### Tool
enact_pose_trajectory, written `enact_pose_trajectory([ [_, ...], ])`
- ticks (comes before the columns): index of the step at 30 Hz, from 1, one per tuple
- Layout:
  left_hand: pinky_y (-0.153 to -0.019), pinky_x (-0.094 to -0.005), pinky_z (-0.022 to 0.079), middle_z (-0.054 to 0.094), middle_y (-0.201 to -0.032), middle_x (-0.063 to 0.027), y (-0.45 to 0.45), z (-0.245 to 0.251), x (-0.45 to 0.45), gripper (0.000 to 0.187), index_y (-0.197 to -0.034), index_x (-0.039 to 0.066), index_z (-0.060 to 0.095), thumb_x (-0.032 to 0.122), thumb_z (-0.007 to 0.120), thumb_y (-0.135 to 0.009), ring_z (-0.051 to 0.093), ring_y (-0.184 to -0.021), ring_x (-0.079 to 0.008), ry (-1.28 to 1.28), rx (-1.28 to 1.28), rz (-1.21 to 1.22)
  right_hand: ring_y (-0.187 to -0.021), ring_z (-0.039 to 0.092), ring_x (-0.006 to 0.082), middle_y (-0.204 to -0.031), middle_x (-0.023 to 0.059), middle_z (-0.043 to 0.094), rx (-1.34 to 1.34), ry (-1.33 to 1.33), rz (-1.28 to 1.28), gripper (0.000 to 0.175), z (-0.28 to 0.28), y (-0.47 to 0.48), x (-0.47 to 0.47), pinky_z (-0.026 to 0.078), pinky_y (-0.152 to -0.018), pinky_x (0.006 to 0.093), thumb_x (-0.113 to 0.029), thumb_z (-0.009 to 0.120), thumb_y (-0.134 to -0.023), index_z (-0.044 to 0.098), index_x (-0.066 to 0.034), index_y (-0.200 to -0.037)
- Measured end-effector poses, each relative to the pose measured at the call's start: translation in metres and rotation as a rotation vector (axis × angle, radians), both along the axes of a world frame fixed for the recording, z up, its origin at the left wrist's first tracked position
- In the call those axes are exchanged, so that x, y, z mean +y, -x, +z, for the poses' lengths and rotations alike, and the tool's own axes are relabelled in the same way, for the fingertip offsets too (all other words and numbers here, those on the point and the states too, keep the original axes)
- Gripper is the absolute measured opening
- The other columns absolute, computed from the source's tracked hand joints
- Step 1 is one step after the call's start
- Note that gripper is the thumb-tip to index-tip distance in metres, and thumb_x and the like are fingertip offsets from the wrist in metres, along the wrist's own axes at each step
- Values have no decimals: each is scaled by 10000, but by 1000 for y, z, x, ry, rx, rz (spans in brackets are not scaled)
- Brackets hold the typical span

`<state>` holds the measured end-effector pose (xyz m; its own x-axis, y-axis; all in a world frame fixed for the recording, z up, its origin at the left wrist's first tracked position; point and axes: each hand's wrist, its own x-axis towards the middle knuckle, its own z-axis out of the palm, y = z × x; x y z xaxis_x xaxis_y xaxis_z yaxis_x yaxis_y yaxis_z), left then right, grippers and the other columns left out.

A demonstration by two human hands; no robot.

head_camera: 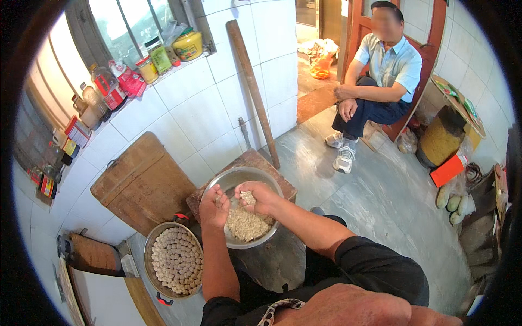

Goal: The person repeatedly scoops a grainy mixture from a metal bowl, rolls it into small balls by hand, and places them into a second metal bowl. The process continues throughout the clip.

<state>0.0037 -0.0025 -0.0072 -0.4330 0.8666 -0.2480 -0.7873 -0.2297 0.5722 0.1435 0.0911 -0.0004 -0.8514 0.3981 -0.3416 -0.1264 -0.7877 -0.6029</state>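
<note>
A metal basin [279, 228] holds a mound of pale, crumbly food mixture [249, 225]. Over the basin's far part, my right hand [261, 198] is cupped around a small portion of the mixture. My left hand [215, 207] is at the basin's left side, with its fingers curled upward. A pale bit shows near its fingertips, but whether it is gripped is unclear. To the left, a round metal pan [148, 261] with red-and-black handles carries many small, pale balls [177, 260] packed close together.
The basin rests on a worn square stool [285, 179]. A wooden board [142, 179] and a long wooden pole [253, 89] lean against the tiled wall. Jars and bottles line the windowsill. Another person [385, 69] sits by the red door; gourds [454, 203] lie at right.
</note>
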Motion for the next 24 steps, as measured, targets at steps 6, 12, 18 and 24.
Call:
enact_pose_trajectory([
  [6, -424, -159, 338, 504, -735, -15, -6, 8, 3, 118, -919, 27, 513, 116, 544, -847, 419, -550, -57, 25, 276, -64, -605, 476, 132, -764, 36, 561, 45, -10, 19, 115, 4, -5, 2, 389, -529, 245, -169, 521, -804, 565, -67, -834],
  [12, -372, -196, 296, 489, -729, -36, 0, 5, 6, 193, -915, 29, 491, 211, 430, -907, 382, -503, -85, 30, -41, 101, -608, 479, 136, -739, 33, 562, 39, 17, -12, 123, 5, -6, 6, 425, -552, 250, -179, 530, -806, 572, -64, -819],
  [18, -660, -265, 450, 548, -761, -35, -2, -9, 4, 76, -850, 59, 541, 115, 491, -837, 543, -735, -169, 307, 1180, 241, -670, 531, 135, -746, 31, 582, 80, 42, -54, 145, 2, -9, 9, 442, -591, 266, -204, 504, -800, 582, -83, -786],
  [24, -666, -279, 433, 536, -933, -137, 1, 5, -1, 223, -989, -50, 479, 113, 522, -844, 529, -789, -223, -63, 29, 139, -585, 484, 136, -736, 57, 554, 21, -4, -59, 154, 10, -19, 16, 369, -445, 228, -172, 513, -807, 540, -33, -867],
])
